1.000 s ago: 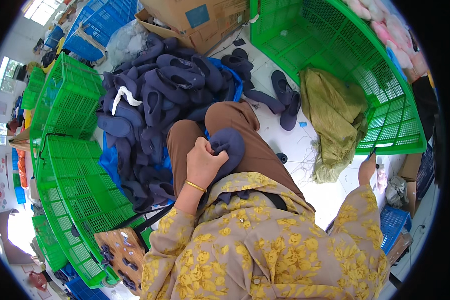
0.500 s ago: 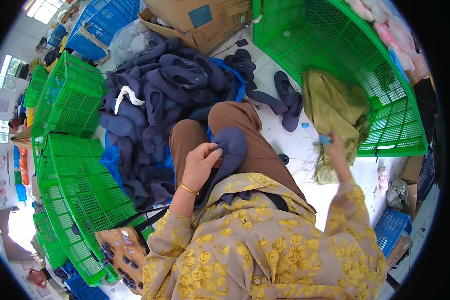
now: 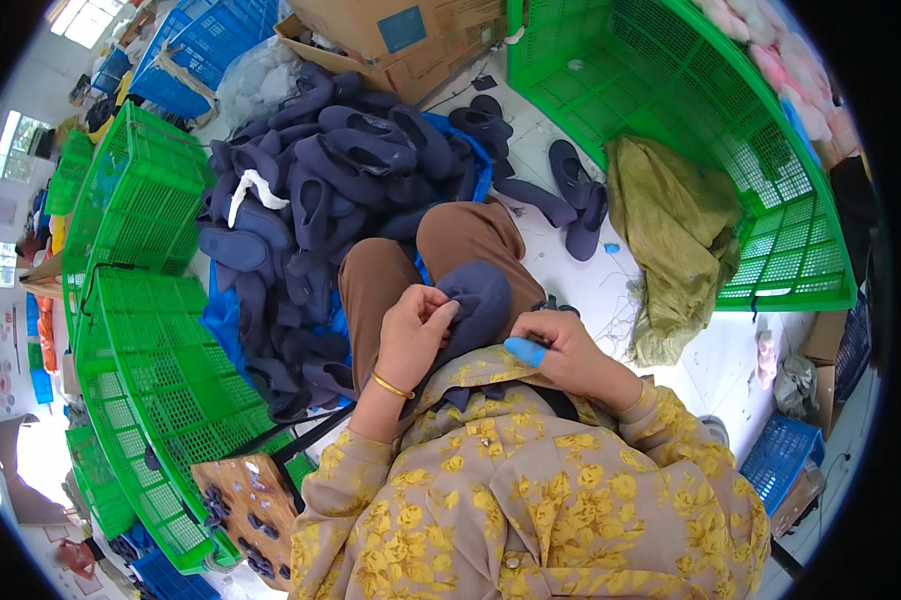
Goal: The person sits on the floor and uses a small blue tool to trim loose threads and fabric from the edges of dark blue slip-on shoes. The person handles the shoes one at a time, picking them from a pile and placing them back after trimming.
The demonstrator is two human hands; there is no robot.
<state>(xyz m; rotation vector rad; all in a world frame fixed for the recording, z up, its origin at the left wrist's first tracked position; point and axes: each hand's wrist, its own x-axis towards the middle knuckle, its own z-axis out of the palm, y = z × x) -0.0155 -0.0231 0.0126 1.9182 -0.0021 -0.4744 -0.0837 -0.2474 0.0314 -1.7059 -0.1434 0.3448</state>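
Navy slipper (image 3: 479, 300) is held on the lap, pinched by the left hand (image 3: 414, 335); the right hand (image 3: 563, 350), blue thumb cover on, is closed at its edge. Slipper pile (image 3: 321, 190) is heaped just beyond it.

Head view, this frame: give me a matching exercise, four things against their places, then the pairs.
1. slipper
2. olive cloth
3. slipper pile
4. blue finger cover

A. on the right hand
B. on the floor beside the big green basket
C. in the left hand, on the lap
D. beyond the knees, on a blue sheet

Pairs: 1-C, 2-B, 3-D, 4-A
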